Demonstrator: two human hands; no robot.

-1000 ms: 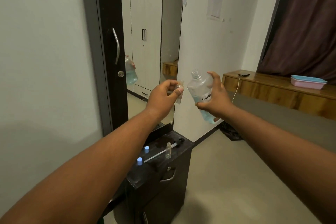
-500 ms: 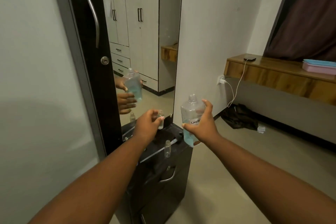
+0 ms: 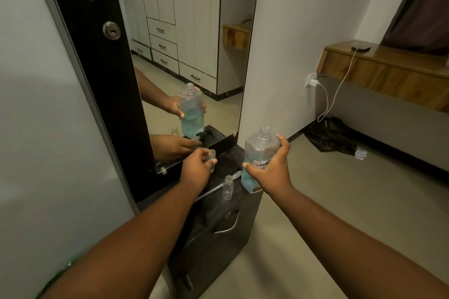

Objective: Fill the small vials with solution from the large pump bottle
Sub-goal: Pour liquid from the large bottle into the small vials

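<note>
Vial (image 3: 211, 158) pinched in left hand (image 3: 196, 169) fingers, bottle (image 3: 258, 155) (uncapped) gripped by right hand (image 3: 270, 172)

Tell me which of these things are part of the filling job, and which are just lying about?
Part of the job:
- large bottle, held in the right hand
- small vial, pinched in the left hand
- second vial, standing on the black cabinet

Just lying about:
- phone on the wooden shelf
- charger cable
- dark cloth on the floor

The large bottle (image 3: 258, 153) bears a handwritten label reading "CONTAC".
</note>
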